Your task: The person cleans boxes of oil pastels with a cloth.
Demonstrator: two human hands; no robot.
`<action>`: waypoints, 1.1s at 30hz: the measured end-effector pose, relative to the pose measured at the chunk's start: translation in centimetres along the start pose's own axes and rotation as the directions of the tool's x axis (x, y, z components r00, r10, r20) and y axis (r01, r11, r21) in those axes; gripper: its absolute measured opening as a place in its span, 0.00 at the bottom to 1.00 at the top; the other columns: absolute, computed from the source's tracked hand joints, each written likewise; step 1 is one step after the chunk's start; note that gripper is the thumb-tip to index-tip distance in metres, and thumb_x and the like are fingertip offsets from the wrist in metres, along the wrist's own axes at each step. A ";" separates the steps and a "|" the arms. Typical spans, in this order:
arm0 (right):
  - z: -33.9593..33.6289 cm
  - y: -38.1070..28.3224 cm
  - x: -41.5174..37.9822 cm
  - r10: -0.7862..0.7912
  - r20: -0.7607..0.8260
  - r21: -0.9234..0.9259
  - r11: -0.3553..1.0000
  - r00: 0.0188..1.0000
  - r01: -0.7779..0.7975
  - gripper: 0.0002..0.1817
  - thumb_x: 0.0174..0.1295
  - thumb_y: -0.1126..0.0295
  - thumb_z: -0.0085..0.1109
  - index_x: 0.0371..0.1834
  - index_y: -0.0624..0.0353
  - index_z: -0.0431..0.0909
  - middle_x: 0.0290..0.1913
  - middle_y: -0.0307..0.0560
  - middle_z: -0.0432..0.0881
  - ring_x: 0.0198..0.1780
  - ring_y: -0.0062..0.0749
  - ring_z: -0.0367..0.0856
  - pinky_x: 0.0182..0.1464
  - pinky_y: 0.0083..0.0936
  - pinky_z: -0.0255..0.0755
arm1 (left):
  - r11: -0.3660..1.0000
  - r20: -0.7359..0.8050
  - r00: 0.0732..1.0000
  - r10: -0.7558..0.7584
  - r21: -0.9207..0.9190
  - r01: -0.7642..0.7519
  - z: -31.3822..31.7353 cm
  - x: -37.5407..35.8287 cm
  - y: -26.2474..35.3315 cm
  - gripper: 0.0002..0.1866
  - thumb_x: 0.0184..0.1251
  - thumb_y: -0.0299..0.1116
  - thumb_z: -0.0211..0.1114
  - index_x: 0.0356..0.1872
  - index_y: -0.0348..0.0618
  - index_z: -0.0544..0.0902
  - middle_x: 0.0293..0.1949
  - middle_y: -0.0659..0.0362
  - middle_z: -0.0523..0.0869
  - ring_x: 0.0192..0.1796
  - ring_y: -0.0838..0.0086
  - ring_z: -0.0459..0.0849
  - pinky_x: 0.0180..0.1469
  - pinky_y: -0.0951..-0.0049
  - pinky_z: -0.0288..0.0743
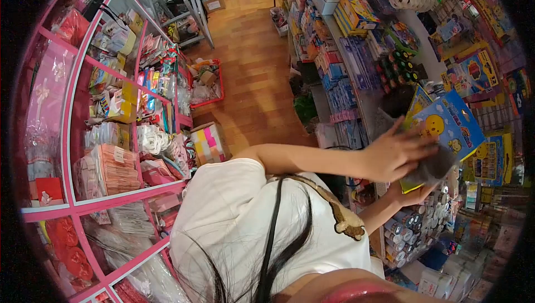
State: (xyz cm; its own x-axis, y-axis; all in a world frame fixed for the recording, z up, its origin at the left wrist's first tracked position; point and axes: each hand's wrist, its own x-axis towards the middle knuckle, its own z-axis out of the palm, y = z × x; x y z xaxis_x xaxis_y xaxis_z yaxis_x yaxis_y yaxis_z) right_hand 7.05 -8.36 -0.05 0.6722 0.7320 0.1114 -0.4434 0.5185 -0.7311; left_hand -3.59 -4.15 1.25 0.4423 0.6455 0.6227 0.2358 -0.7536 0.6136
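A blue box with a yellow chick printed on it [460, 122] is tilted over the right-hand shelf, with yellow edges showing. My right hand [415, 196] grips it from below at its lower edge, partly hidden behind a dark grey cloth. Across the front of the box lies my left hand [398, 155], its fingers blurred by motion and pressing the grey cloth [437, 166] against the printed face. Another dark grey fold shows above that hand, beside the box's left edge.
Shelves on the right hold dark bottles [398, 69], yellow boxes [356, 13] and several cylindrical containers [401, 236]. Hanging packs [473, 74] line the far right. A pink-framed cabinet [75, 136] stands left. On the wooden floor [245, 52] are a red basket [214, 88] and a ladder [192, 7].
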 end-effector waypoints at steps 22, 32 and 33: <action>-2.2 3.3 -2.6 0.255 0.434 -0.121 0.967 0.864 -0.224 0.43 0.38 0.74 0.55 0.64 0.67 0.51 0.55 0.57 0.66 0.54 0.45 0.68 0.58 0.39 0.61 | 0.994 -0.399 0.917 0.001 0.101 0.043 -4.9 6.6 -3.5 0.17 0.62 0.37 0.53 0.53 0.61 0.75 0.62 0.58 0.66 0.66 0.56 0.58 0.63 0.40 0.44; -2.0 2.7 -1.2 0.176 0.121 -0.058 0.984 0.977 -0.170 0.32 0.46 0.63 0.50 0.57 0.65 0.63 0.53 0.56 0.69 0.53 0.46 0.71 0.54 0.41 0.67 | 0.983 -0.194 0.966 -0.169 0.039 0.179 -2.5 -0.4 -4.1 0.20 0.60 0.38 0.54 0.55 0.57 0.72 0.66 0.58 0.60 0.68 0.57 0.54 0.63 0.38 0.43; -2.1 2.4 -0.5 0.174 0.057 -0.040 0.984 0.983 -0.172 0.29 0.47 0.62 0.49 0.55 0.64 0.65 0.53 0.55 0.70 0.53 0.45 0.71 0.53 0.41 0.68 | 0.986 -0.124 0.981 -0.147 0.057 0.155 -2.1 -1.6 -3.5 0.21 0.59 0.38 0.54 0.56 0.57 0.72 0.66 0.58 0.58 0.69 0.57 0.52 0.63 0.37 0.43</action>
State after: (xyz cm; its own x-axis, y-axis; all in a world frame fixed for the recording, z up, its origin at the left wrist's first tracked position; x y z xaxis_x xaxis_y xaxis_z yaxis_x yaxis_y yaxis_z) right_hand 6.89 -8.35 -3.29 0.5496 0.8352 0.0209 -0.5285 0.3669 -0.7655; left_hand -6.89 -2.27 -0.88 0.2925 0.7596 0.5808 0.3504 -0.6503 0.6740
